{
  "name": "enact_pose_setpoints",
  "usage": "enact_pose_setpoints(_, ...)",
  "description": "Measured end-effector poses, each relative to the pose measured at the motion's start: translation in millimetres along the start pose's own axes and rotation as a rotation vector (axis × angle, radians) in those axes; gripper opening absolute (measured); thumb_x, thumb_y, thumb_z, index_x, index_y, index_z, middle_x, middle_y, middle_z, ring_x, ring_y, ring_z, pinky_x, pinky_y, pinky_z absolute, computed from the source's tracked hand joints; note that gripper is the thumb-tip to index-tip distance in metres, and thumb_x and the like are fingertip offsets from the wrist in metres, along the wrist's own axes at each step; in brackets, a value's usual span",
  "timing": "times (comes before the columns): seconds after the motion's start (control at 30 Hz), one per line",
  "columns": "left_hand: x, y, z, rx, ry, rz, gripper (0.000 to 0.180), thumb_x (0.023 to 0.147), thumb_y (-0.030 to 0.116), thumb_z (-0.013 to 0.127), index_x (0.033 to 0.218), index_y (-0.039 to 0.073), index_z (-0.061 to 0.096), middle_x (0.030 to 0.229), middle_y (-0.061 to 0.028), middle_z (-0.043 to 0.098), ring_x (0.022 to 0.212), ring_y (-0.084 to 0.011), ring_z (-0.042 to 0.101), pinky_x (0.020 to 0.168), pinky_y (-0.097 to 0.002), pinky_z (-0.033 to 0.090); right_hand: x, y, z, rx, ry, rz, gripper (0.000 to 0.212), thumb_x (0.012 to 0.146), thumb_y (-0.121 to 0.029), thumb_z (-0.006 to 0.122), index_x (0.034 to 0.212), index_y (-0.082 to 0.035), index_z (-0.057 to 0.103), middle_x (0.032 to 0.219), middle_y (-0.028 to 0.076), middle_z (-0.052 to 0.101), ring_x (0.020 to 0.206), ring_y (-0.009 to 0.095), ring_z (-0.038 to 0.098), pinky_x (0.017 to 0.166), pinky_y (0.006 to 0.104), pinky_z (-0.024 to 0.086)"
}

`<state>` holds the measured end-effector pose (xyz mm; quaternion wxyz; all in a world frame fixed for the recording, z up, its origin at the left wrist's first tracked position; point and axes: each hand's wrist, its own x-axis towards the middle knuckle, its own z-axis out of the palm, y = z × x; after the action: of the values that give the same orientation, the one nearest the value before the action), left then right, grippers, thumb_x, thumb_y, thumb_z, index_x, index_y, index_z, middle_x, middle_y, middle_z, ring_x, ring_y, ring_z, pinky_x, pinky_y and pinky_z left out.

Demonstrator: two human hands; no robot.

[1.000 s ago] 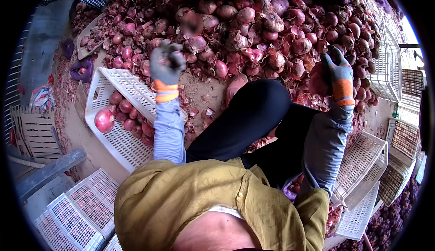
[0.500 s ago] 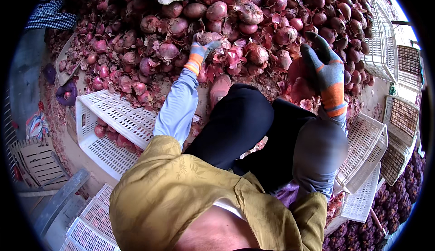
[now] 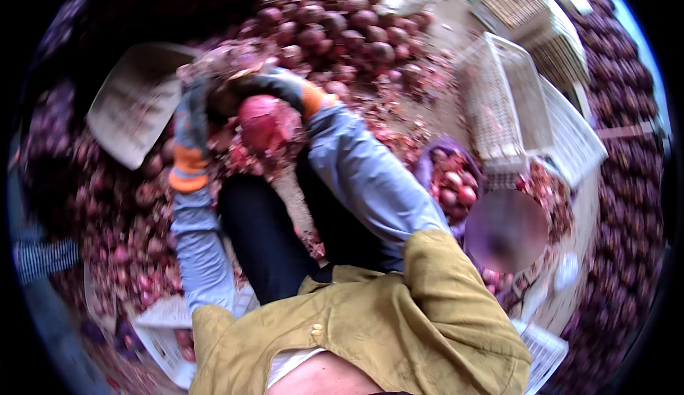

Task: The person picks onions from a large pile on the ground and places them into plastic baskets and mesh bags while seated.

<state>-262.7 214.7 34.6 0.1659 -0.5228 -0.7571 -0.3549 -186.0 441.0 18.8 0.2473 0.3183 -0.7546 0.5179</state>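
My left hand [image 3: 191,124], in a grey glove with an orange cuff, reaches in among the red onions [image 3: 310,14]. My right hand [image 3: 288,87], gloved the same way, curves in from the other side toward it. Both lie against a blurred mass of onions and papery skins [image 3: 235,60] just beyond them. Motion smears the fingers of both, so I cannot make out their grip. A rounded red thing [image 3: 267,120] shows between my hands, above loose skins; its kind is unclear.
A pale scoop-like tray [image 3: 135,103] lies on the pile at left. White plastic crates [image 3: 502,95] stand at right, near a purple mesh bag [image 3: 426,170] of onions. Full mesh sacks [image 3: 627,202] are stacked along the far right. Another white crate [image 3: 160,345] sits at lower left.
My view has swung to the right. My hands, wide apart before with the right one raised and open, are now close together over the pile. The purple bag has come into fuller view.
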Motion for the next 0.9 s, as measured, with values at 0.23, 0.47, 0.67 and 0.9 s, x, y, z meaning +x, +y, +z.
enact_pose_setpoints(0.23,83.7,112.1,30.8,-0.928,-0.196,-0.317,0.105,0.074,0.069,0.059,0.142,-0.002,0.023,0.119,-0.0177,0.056,0.065,-0.0090,0.056,0.050,-0.0146,0.043,-176.3,-105.8,-77.2,0.462,0.565,0.237,0.052,0.086,-0.019,0.062,0.133,-0.003,0.044,0.136,0.010,0.046,0.126,0.019,0.043,0.107,0.0355,0.032)
enact_pose_setpoints(0.47,35.4,76.4,28.1,-1.009,-0.268,-0.590,0.055,0.092,0.039,0.048,0.134,0.003,0.042,0.111,-0.0117,0.058,0.068,-0.0111,0.058,0.056,-0.0201,0.048,-389.9,-295.0,-87.2,0.095,1.425,0.628,0.058,0.086,-0.029,0.061,0.134,-0.001,0.042,0.130,0.015,0.051,0.122,0.024,0.048,0.105,0.0375,0.038)
enact_pose_setpoints(0.67,59.3,73.5,65.2,-0.972,-0.363,-0.645,0.051,0.092,0.037,0.048,0.131,0.004,0.044,0.107,-0.0114,0.059,0.067,-0.0118,0.057,0.054,-0.0208,0.047,-581.2,-519.7,-80.6,0.132,2.389,0.459,0.056,0.087,-0.029,0.059,0.132,-0.001,0.044,0.127,0.016,0.053,0.119,0.025,0.049,0.103,0.0376,0.039)
enact_pose_setpoints(0.9,58.2,67.6,77.2,-0.962,-0.389,-0.693,0.047,0.092,0.035,0.048,0.128,0.006,0.046,0.102,-0.0110,0.060,0.065,-0.0126,0.057,0.052,-0.0216,0.045,-637.6,-644.7,-53.0,-0.083,2.652,0.291,0.052,0.088,-0.029,0.057,0.131,-0.002,0.045,0.124,0.016,0.055,0.116,0.026,0.052,0.100,0.0378,0.042)
